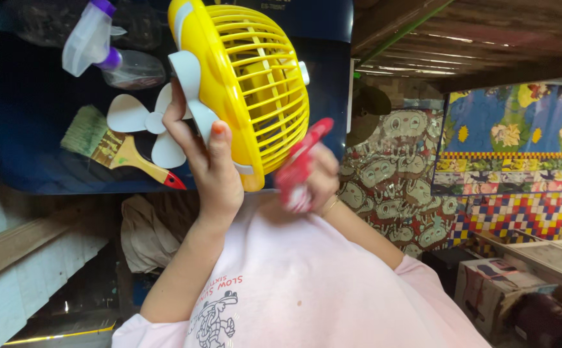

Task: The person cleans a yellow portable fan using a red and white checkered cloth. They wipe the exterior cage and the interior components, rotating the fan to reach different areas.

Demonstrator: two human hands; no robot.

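Left hand (213,171): fingers closed around rim of yellow fan housing (248,84), held up over a dark blue tray (29,161). Right hand (316,180): clenched on red tool (301,161), blurred, tip at the grille. On tray: white fan blade (145,122), paintbrush (116,149), spray bottle (104,48).

Yellow fan guard (255,84): one, in my hands.
White fan blades (149,125): one set.
Paintbrush (110,148): one.
Spray bottle (104,51): one.
Red-handled tool (300,164): one.
Cardboard box (493,290): one.
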